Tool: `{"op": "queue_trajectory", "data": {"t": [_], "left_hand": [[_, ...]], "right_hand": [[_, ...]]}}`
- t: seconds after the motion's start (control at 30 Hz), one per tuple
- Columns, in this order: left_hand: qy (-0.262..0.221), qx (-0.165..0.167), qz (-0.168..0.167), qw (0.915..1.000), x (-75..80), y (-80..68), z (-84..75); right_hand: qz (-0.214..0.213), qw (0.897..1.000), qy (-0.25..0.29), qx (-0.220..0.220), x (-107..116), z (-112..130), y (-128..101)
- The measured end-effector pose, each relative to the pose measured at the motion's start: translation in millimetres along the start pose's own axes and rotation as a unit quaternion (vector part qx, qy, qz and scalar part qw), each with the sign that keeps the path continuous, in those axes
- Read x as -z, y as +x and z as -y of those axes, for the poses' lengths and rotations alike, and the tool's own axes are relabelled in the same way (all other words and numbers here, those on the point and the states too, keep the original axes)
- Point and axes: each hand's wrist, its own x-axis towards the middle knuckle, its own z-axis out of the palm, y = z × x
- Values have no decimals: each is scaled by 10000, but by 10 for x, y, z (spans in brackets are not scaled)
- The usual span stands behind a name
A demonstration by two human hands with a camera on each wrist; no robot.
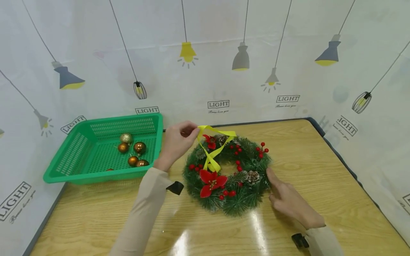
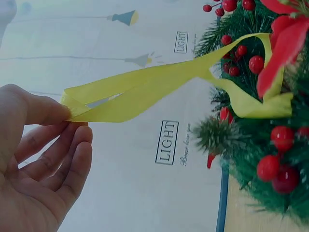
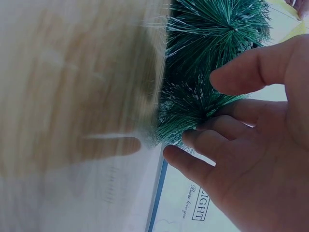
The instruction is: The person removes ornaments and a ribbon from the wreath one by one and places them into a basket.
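A green pine wreath lies on the table, trimmed with red poinsettia flowers, red berries and pinecones. Between thumb and fingers, my left hand pinches the end of a yellow ribbon. The ribbon rises in a loop from the wreath's left part, its lower end lying by the front poinsettia. At the wreath's right edge is my right hand; in the right wrist view its fingers extend beside the green needles, and whether they press on them is unclear.
On the left stands a green plastic basket holding several gold and copper baubles. The wooden table has a dark edge. Behind it hangs a white backdrop printed with lamps.
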Motion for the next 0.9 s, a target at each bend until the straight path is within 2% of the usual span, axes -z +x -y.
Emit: {"op": "queue_trajectory", "data": {"t": [0.2, 0.4, 0.57, 0.73, 0.9], "left_hand": [[-289, -63, -380, 9988, 197, -21, 55], [-164, -55, -683, 9975, 434, -47, 121], [-90, -127, -1210, 9925, 617, -61, 173], [-94, 16, -1720, 9851, 831, -103, 233], [-137, 158, -1868, 9822, 997, -147, 322]], "right_hand": [[60, 10000, -31, -14, 6, 9, 3], [78, 9999, -8, -109, 11, 30, -3], [112, 9997, 47, -214, 2, 38, -2], [81, 9998, -54, -170, -12, 45, 2], [79, 9998, -16, -175, -21, 49, 17]]}}
